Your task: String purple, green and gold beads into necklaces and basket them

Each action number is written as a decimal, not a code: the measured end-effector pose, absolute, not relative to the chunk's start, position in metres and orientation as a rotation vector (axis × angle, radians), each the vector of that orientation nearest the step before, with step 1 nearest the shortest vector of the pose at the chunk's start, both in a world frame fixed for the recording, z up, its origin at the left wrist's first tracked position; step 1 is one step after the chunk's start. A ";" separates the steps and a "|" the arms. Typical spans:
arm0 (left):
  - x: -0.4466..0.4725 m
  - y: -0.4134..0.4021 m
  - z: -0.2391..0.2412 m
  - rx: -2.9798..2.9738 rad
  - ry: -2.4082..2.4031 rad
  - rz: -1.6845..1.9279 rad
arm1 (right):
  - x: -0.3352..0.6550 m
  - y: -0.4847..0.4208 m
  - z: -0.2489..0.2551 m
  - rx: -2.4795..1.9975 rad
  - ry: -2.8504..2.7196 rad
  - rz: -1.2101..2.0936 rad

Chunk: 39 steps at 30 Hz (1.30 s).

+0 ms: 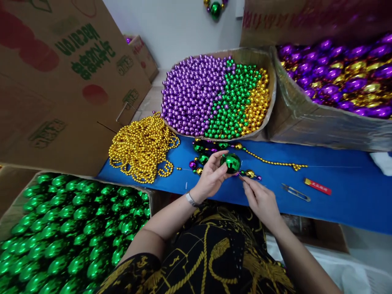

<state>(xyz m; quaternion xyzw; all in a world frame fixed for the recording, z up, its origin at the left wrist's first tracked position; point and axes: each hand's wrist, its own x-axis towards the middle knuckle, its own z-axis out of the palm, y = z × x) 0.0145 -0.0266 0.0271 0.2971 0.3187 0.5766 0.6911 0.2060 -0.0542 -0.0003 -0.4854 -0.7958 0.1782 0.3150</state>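
My left hand [212, 174] is closed around a large shiny green bead [232, 163] above the blue table. Just to its right, my right hand [260, 200] pinches a thin needle-like piece [241, 177] close to the underside of that bead; its exact kind is too small to tell. Behind and beside the hands lies a bead strand [203, 159] of green, gold and purple beads. A string of small gold beads [266, 161] runs off to the right and ends in a bare thread. Snips [295, 192] and a red lighter [317, 186] lie right of my right hand.
A heap of gold bead chains [141, 149] rests at the table's left. An open container [273, 87] of small purple, green and gold beads stands behind. Boxes hold purple and gold beads [333, 81] at right and large green beads [70, 228] at lower left. A cardboard flap [61, 102] rises left.
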 end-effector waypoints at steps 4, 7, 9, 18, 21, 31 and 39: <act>0.017 -0.021 0.029 0.675 0.731 1.309 | 0.209 -0.052 0.003 -1.329 -2.033 0.711; 0.022 -0.018 0.030 0.755 0.754 1.277 | 0.211 -0.050 0.002 -1.327 -1.972 0.808; 0.026 -0.016 0.032 0.871 0.752 1.238 | 0.213 -0.047 0.002 -1.324 -1.906 0.836; 0.041 0.087 0.058 1.621 1.041 1.303 | 0.238 -0.044 0.004 -1.399 -1.652 0.818; 0.059 0.138 0.060 2.096 1.249 1.046 | 0.245 -0.046 0.003 -1.409 -1.614 0.799; 0.097 0.182 0.060 2.502 1.486 0.614 | 0.260 -0.051 -0.001 -1.492 -1.566 0.779; 0.065 0.111 0.071 1.031 0.844 1.091 | 0.263 -0.053 0.007 -1.444 -1.702 0.553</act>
